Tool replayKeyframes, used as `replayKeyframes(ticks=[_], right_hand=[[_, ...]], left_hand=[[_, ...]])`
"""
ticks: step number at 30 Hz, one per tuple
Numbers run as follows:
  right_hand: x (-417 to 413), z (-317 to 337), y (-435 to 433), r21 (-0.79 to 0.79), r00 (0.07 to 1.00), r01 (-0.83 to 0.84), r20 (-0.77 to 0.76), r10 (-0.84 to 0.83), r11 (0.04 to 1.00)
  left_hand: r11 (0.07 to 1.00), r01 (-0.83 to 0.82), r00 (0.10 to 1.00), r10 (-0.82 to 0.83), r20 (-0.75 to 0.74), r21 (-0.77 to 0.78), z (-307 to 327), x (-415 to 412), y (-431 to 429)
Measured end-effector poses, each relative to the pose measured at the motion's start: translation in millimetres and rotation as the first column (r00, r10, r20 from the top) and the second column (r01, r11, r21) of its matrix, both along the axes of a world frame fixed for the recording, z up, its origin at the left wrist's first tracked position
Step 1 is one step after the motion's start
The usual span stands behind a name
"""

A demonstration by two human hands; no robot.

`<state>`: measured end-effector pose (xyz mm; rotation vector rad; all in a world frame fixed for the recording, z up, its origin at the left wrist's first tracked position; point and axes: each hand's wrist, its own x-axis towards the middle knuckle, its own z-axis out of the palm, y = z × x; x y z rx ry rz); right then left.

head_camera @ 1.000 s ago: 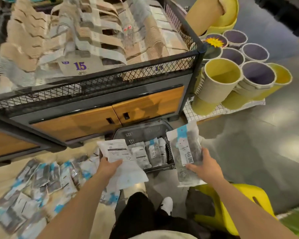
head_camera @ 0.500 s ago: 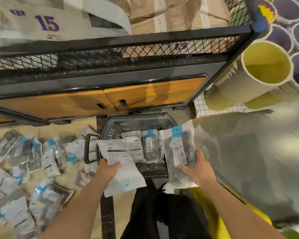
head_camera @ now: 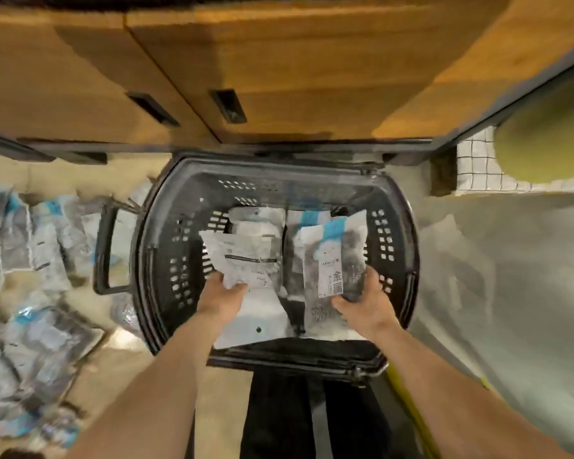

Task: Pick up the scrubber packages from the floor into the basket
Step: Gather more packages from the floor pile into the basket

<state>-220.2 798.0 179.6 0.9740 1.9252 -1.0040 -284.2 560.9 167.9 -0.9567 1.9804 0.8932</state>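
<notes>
A black plastic basket [head_camera: 166, 260] stands on the floor right below me, against the cabinet. My left hand [head_camera: 221, 294] grips a scrubber package [head_camera: 246, 260] showing its white printed back, held over the basket's left half. Over the right half, my right hand [head_camera: 365, 301] grips a second scrubber package [head_camera: 337, 256] with a blue band and dark scrubber inside. Under them, other packages [head_camera: 257, 221] lie on the basket's bottom. Several more packages [head_camera: 43, 339] are scattered on the floor at the left.
Wooden cabinet doors [head_camera: 279, 61] with dark recessed handles fill the top. The basket's handle [head_camera: 103, 246] sticks out to the left. A white wire grid [head_camera: 474, 167] and a yellow-green bin [head_camera: 550, 137] are at the right. My dark trouser legs [head_camera: 312, 415] are below.
Both hands have moved forward and down with their packages, from in front of the basket to inside its rim. My head has tilted down, so the shelf above is out of view.
</notes>
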Motion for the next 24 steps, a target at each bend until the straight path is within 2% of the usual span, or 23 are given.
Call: replayKeyframes(ticks=[5,9,12,17,24], right_hand=[[-7.1,-66.6,3.8,0.006,0.999,-0.042,0.01,0.042,0.999],[-9.5,-103.8,-0.4,0.0,0.999,-0.051,-0.001,0.051,0.999],[-7.8,-126.9,-8.8,0.002,0.998,-0.058,0.002,0.058,0.998],[-2.0,-144.3,-21.9,0.021,0.998,-0.05,0.032,0.049,0.999],[-10.9,-122.8,-18.7,0.066,0.994,-0.063,0.095,0.056,0.996]], left_hand=[[0.999,0.037,0.999,-0.037,0.012,0.006,-69.4,-2.8,6.2],[0.994,0.084,0.996,-0.084,-0.005,0.077,-109.4,-2.2,10.5],[0.991,0.115,0.993,-0.115,-0.009,0.074,-130.8,-2.6,12.5],[0.988,0.152,0.988,-0.152,0.007,0.016,-141.3,-1.3,8.9],[0.989,0.145,0.987,-0.143,0.067,-0.023,-123.5,-1.4,-6.9]])
